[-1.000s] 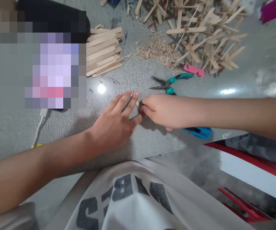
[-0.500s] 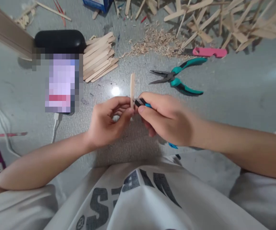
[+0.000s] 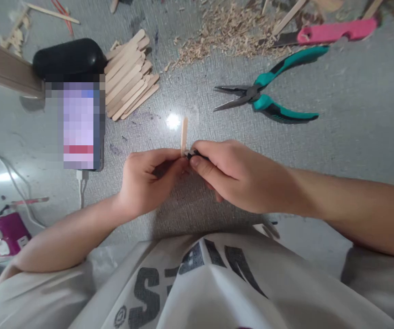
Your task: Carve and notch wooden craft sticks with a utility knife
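A pale wooden craft stick (image 3: 184, 131) stands nearly upright between my two hands, its lower end pinched by the fingertips of my left hand (image 3: 149, 183). My right hand (image 3: 231, 176) is closed around a small pair of pliers (image 3: 192, 154). Only the dark metal head of this tool shows; the handles are hidden in my palm. Its jaws touch the stick low down, beside my left fingertips. Whether they bite into the wood I cannot tell. Beyond my hands lie larger long-nose pliers (image 3: 252, 93) with teal handles, jaws apart.
A stack of craft sticks (image 3: 131, 82) lies beside a phone (image 3: 78, 123) on a charging cable and a black case (image 3: 68, 59). Wood shavings (image 3: 224, 34) and a pink-handled knife (image 3: 337, 32) are at the back. A purple plug block (image 3: 12, 233) sits at the left.
The view has shifted, so the table things appear closer. The plier head has come against the stick near my left fingertips, and my hands are closer together.
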{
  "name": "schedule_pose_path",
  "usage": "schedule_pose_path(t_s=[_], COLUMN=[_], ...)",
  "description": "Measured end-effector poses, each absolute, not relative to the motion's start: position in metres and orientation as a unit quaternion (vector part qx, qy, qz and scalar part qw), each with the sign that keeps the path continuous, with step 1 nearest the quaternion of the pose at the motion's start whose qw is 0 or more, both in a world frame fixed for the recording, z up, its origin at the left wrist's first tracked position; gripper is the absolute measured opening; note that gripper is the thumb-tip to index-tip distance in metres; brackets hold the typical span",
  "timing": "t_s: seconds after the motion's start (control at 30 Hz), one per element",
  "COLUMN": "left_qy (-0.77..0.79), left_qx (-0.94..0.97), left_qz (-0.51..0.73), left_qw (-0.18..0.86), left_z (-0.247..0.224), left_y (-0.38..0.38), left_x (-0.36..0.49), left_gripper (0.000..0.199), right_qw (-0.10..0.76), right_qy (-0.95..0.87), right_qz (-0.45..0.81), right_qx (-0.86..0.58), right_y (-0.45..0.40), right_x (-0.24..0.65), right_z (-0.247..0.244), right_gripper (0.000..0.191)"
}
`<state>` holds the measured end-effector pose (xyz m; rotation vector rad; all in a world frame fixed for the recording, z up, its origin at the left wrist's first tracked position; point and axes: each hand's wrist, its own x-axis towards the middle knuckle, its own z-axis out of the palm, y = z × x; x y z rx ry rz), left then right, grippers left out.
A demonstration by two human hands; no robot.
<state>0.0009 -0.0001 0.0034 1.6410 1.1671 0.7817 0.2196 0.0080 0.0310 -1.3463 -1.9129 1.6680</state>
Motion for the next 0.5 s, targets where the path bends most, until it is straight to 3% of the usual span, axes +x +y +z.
schedule_pose_path(t_s=[0.23, 0.5], left_qy=[0.466, 0.438], left_qx=[0.622, 0.577], left_qz=[0.327, 0.348], left_qw=[0.538, 0.596], left_z=[0.010, 0.010], left_y=[0.003, 0.004], left_x=[0.003, 0.003], left_gripper=[0.015, 0.017], right_qw=[0.106, 0.139], right_qy=[-0.618, -0.582], right_qz=[0.646, 0.692], right_qx=[-0.435, -0.405], right_y=[0.012, 0.013], right_x=[0.225, 0.231], right_z=[0.027, 0.017], right_gripper=[0.032, 0.035])
